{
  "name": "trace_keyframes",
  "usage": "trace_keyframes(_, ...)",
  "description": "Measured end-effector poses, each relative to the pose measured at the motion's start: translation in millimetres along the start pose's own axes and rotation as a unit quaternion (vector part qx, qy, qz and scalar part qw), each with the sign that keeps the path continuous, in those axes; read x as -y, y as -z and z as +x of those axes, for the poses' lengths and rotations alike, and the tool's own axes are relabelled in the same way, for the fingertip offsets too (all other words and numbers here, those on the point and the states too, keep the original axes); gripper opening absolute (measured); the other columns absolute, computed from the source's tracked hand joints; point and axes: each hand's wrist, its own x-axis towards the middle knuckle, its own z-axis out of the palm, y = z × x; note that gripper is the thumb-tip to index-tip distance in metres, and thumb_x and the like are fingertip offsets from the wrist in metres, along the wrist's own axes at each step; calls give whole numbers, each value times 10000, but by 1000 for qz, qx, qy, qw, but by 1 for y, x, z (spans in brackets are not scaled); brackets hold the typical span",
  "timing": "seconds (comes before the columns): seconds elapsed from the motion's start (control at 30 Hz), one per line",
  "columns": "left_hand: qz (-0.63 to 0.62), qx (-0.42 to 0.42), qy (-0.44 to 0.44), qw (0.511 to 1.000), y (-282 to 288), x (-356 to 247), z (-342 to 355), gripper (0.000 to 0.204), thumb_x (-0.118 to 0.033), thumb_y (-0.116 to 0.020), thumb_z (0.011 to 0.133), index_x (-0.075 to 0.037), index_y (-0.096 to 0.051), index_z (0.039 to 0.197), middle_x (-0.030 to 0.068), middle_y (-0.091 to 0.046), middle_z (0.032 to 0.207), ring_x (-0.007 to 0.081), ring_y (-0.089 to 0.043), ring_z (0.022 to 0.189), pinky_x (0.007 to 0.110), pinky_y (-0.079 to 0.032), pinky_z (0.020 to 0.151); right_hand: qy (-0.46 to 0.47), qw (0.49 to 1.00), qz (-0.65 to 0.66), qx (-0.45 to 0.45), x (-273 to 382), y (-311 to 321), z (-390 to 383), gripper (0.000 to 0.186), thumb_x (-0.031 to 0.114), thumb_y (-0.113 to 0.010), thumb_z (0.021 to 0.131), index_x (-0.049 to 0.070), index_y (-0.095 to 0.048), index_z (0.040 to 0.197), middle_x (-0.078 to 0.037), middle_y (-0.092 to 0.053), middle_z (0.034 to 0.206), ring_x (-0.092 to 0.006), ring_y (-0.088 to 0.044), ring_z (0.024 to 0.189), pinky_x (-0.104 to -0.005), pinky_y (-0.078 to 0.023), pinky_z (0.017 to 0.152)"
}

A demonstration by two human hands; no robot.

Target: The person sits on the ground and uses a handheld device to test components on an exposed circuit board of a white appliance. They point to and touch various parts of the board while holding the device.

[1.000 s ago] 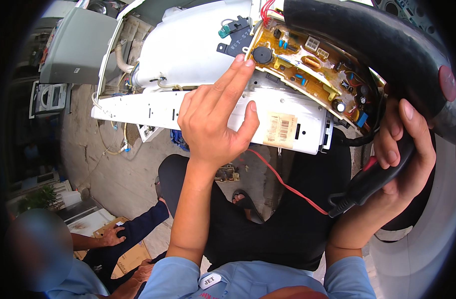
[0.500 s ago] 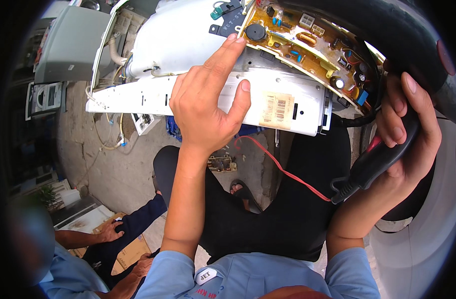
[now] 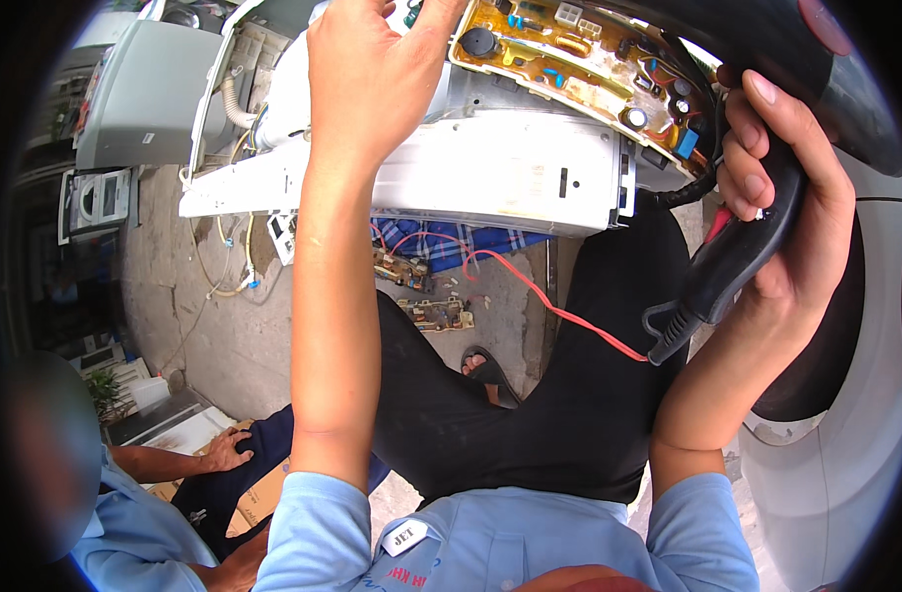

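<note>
My left hand (image 3: 367,84) reaches to the top edge, over the white housing left of a yellowish circuit board (image 3: 540,49); its fingertips are cut off and what they touch is hidden. My right hand (image 3: 796,207) grips the black handle (image 3: 732,271) of a blower-like tool, its thumb or fingers beside a red switch. The tool's wide black barrel (image 3: 776,44) arches above the board's right end. A thin red cord (image 3: 559,316) runs from the handle down toward loose boards (image 3: 436,316) on the ground. A long white metal panel (image 3: 480,173) lies below the mounted board.
A co-worker (image 3: 135,523) in a blue shirt is at lower left, a hand (image 3: 224,452) on their dark-clad leg. Grey appliance casings (image 3: 135,89) and hoses stand upper left. Blue checked cloth (image 3: 490,247) lies beneath the panel. A curved pale body (image 3: 816,493) borders the right.
My left hand has moved up from the board's left corner to the top edge. My right hand and the tool sit higher in the picture, as does the board.
</note>
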Motion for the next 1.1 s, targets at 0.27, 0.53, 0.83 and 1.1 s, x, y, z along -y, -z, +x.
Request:
trace_keyframes(0.27,-41,40,47,997,-12,-3,8,217,-180,-672,1005,34,-708,996,26,-713,869,90,-635,812,271,-520,778,7,1000,-6,5,0,0,-1,174,108,-619,1008,-30,-567,914,-34,-503,770,-53,-486,499,-191,-442,426)
trace_keyframes(0.53,-184,33,104,977,-19,14,8,87,-112,-668,1019,-26,-679,1022,-11,-663,849,40,-571,778,203,-454,701,5,1000,-15,10,1,3,-1,181,119,-634,1001,-27,-584,905,-32,-512,772,-47,-497,503,-184,-436,427)
trace_keyframes(0.83,-252,5,95,963,-25,28,3,89,-116,-632,1047,-36,-649,1081,4,-687,961,57,-597,853,215,-471,774,9,1000,-5,9,-2,0,-2,194,124,-627,1005,-23,-575,891,-34,-509,771,-46,-489,488,-185,-431,417)
trace_keyframes(1.1,-74,-107,27,991,-12,35,-12,257,-209,-566,1071,2,-679,1163,58,-696,1076,118,-613,989,272,-474,907,-8,1000,-5,-14,3,-6,-3,231,130,-617,1013,9,-530,835,-24,-487,736,-46,-485,474,-184,-422,401)
